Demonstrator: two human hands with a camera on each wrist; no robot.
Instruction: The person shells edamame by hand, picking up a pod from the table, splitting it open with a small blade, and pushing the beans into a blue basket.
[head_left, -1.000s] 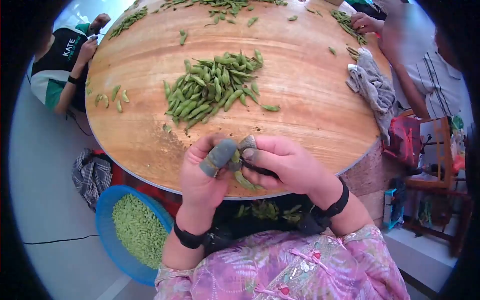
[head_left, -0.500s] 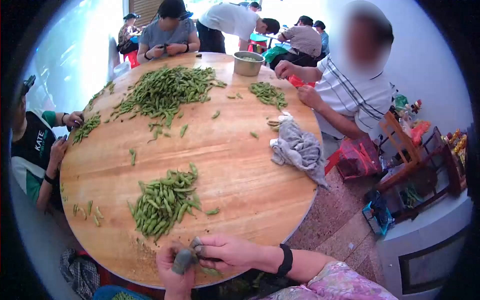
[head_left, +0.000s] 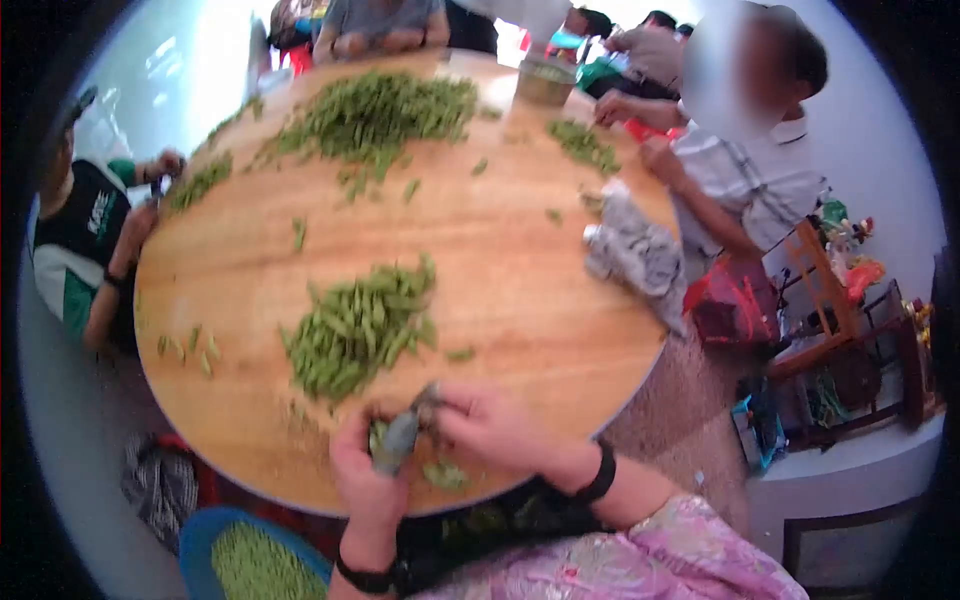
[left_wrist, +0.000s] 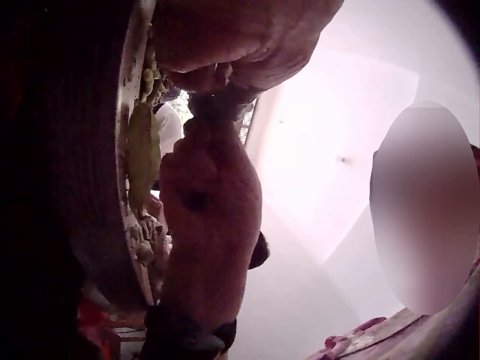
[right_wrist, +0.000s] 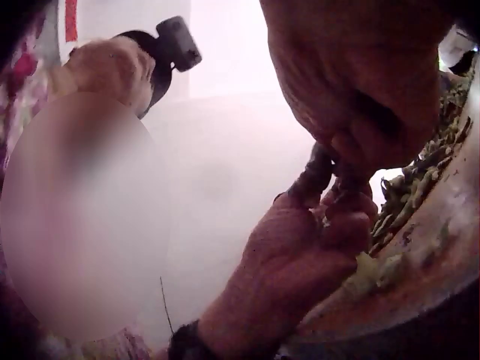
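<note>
My left hand [head_left: 370, 482], a grey cover [head_left: 397, 442] on its thumb, grips a green soybean pod [head_left: 378, 436] near the table's front edge. Just right of it, my right hand [head_left: 495, 428] has its fingers curled and pinches at the same pod; a dark covering shows at its fingertips. Both hands meet fingertip to fingertip in the right wrist view, hiding most of the pod. Below them on the table lie loose pale-green pods [head_left: 445, 475]. A heap of soybean pods [head_left: 355, 330] sits just beyond the hands.
A blue basket [head_left: 197, 545] of shelled beans stands at lower left. On the round wooden table [head_left: 540, 350] are a larger pod heap [head_left: 385, 110], a grey cloth [head_left: 635, 245] and a metal pot [head_left: 546, 82]. Other people sit around it.
The head view has tilted up, bringing the far side of the table and more people into sight. Both hands stay together at the front edge, fingers shifting around the pod.
</note>
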